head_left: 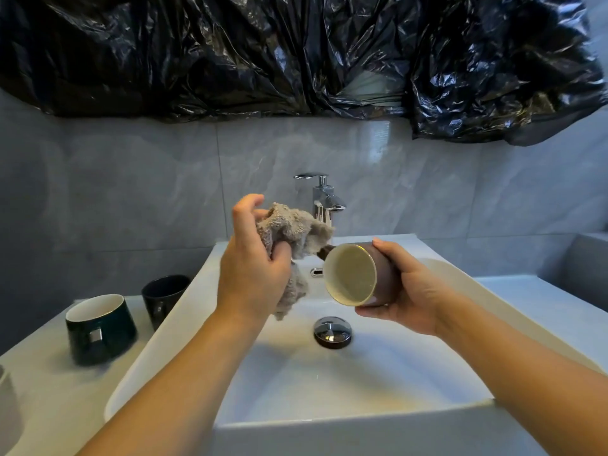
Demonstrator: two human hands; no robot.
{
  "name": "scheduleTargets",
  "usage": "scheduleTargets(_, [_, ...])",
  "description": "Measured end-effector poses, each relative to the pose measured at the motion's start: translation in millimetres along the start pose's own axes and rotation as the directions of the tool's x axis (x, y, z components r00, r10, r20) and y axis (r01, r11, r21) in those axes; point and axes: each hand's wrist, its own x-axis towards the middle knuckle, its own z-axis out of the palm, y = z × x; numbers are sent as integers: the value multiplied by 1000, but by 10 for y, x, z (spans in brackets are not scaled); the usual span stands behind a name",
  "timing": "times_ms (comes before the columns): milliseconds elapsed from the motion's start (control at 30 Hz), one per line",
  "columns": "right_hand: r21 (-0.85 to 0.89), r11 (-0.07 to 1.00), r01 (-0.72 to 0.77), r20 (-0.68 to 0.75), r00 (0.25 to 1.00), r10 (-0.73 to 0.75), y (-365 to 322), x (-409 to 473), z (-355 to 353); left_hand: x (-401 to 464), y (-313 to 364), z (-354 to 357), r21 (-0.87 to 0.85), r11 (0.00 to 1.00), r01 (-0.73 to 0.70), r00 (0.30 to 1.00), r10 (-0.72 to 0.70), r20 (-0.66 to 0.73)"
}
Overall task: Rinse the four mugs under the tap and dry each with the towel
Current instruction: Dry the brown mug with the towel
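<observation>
Over the white sink [329, 390] my right hand [404, 291] grips a brown mug [355, 274] tipped on its side, its cream inside facing me. My left hand [253, 258] holds a bunched grey towel [296, 235] just left of the mug's mouth; the towel's edge touches the mug's rim near the handle. A dark green mug [100, 327] and a black mug [163, 296] stand upright on the counter at left. A pale mug [6, 409] is cut off at the left edge. No water is visible at the chrome tap [324, 199].
A chrome drain plug [333, 332] sits in the basin floor, with an overflow slot [316, 272] behind it. Black plastic sheeting [296, 51] covers the wall above the grey tiles. White counter [559, 301] extends to the right of the basin.
</observation>
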Motion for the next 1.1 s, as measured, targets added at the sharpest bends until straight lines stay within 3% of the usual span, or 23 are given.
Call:
scheduleTargets(100, [-3,1000,26,10,1000,-25,-62,-56,-121,-41,-18,3,42,983,-177,984,177,6])
scheduleTargets(233, [32,999,32,16,999,-32,-116,-85,-151,-142,20,106,-82,933,-350,895,359,266])
scheduleTargets(333, [19,999,34,36,999,-34,-114,-102,-105,-168,-13,157,-54,916,-397,831,384,403])
scheduleTargets(467, [13,999,39,12,999,-39,-115,-112,-73,-191,-76,260,146,833,-533,726,363,584])
scheduleTargets(567, [35,999,37,-27,999,-36,-132,-107,-81,-211,-76,320,225,792,-567,701,321,636])
scheduleTargets(733, [-98,994,37,-46,998,-42,-108,-155,-39,-206,-90,356,284,699,-656,645,324,692])
scheduleTargets(833, [-140,989,54,-83,994,-66,-108,-161,-3,-189,-107,336,339,732,-592,700,258,666])
scheduleTargets(933, [-159,984,85,-124,987,-106,-110,-141,-2,-157,-138,312,115,958,-262,741,124,660])
scheduleTargets(1000, [-176,980,98,-125,985,-121,-101,-125,-3,-153,-146,301,-37,990,-133,716,122,688])
scheduleTargets(1100, [-214,969,127,-116,981,-154,-75,-115,3,-176,-126,276,38,979,-199,624,97,776])
